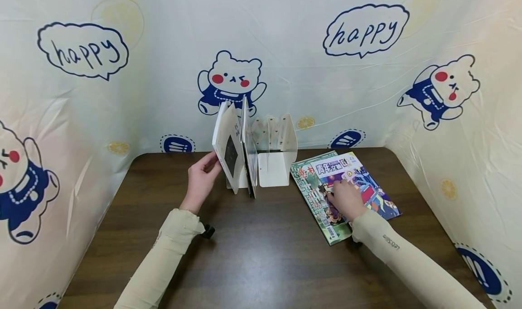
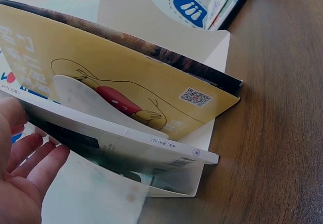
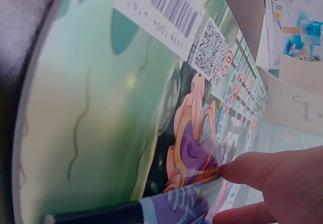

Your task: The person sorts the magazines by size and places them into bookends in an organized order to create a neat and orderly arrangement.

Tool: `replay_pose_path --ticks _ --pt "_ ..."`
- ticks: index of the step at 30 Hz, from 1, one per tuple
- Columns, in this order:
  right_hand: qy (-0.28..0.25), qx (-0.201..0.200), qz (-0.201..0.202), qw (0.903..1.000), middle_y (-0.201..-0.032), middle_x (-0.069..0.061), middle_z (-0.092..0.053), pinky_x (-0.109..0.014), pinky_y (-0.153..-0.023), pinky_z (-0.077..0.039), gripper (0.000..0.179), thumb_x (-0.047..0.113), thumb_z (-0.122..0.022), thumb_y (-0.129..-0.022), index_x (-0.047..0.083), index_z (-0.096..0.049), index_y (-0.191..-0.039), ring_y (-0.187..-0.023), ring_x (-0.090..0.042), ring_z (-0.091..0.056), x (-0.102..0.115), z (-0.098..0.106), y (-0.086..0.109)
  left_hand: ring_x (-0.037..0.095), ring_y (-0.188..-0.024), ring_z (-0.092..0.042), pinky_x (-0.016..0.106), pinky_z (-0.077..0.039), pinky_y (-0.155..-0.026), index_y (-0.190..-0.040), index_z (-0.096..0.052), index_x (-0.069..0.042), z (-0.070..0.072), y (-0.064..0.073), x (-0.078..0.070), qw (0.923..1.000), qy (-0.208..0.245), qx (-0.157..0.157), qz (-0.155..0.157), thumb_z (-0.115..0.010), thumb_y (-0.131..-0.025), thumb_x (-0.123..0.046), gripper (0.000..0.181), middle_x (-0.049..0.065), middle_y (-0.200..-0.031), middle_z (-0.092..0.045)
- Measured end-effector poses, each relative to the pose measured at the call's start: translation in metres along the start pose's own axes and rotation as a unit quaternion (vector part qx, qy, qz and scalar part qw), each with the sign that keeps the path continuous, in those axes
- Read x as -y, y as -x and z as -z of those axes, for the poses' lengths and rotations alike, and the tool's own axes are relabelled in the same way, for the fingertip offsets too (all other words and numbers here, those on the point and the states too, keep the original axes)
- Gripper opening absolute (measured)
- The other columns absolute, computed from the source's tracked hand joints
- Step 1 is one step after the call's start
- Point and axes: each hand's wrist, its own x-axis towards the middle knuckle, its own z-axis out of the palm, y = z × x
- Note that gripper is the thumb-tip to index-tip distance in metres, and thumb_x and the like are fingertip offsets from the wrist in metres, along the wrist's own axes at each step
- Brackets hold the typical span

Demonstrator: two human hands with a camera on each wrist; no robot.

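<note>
My left hand [image 1: 201, 177] is at the left side of a white book [image 1: 228, 146] standing upright in a white bookend [image 1: 274, 169]. In the left wrist view, its thumb touches the book's spine [image 2: 126, 130], with relaxed fingers [image 2: 48, 171] beside the cover. A yellow-covered book [image 2: 166, 93] and a dark-edged one stand beyond it, past a divider. On the right, my right hand [image 1: 346, 198] pinches the left edge of a blue-purple magazine [image 1: 369, 182], which overlaps a green magazine [image 1: 316, 205]. Its thumb [image 3: 242, 171] lies at that edge; some fingertips are hidden.
The brown wooden table [image 1: 253, 254] carries everything. Bookend dividers [image 1: 289, 134] rise to the right of the standing books. A printed curtain [image 1: 293, 73] with bears surrounds the back and sides of the table.
</note>
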Motion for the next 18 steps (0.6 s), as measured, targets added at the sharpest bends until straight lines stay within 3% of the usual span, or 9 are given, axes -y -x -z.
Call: replay_pose_path --ticks 5,11,18 --pt "-0.010 0.019 0.011 0.9997 -0.074 -0.010 -0.062 -0.049 -0.070 -0.056 0.023 0.018 -0.070 -0.097 -0.001 -0.068 -0.086 -0.068 -0.026 -0.059 0.0021 0.0021 -0.0013 0.040 -0.119 -0.066 0.016 -0.054 -0.090 -0.135 -0.065 0.006 -0.0003 -0.0001 0.0010 1.0000 0.001 -0.002 -0.004 -0.066 -0.100 -0.001 0.036 0.027 -0.131 -0.067" --pt "-0.025 0.048 0.015 0.9984 -0.071 -0.007 -0.060 -0.040 -0.068 -0.057 0.020 0.015 -0.071 -0.096 -0.004 -0.070 -0.089 -0.065 -0.022 -0.057 0.0053 0.0055 -0.0017 0.040 -0.118 -0.067 0.018 -0.055 -0.091 -0.135 -0.065 0.006 -0.0007 -0.0002 0.0025 1.0000 0.000 -0.004 -0.009 -0.066 -0.100 -0.001 0.036 0.028 -0.130 -0.068" --pt "-0.017 0.056 0.003 0.9983 -0.071 -0.008 -0.060 -0.043 -0.068 -0.057 0.022 0.016 -0.072 -0.096 0.000 -0.068 -0.082 -0.066 -0.024 -0.059 0.0064 0.0053 -0.0017 0.038 -0.118 -0.067 0.023 -0.056 -0.094 -0.135 -0.065 0.006 -0.0004 0.0003 0.0031 1.0000 -0.004 -0.004 -0.007 -0.066 -0.100 -0.001 0.036 0.027 -0.130 -0.068"
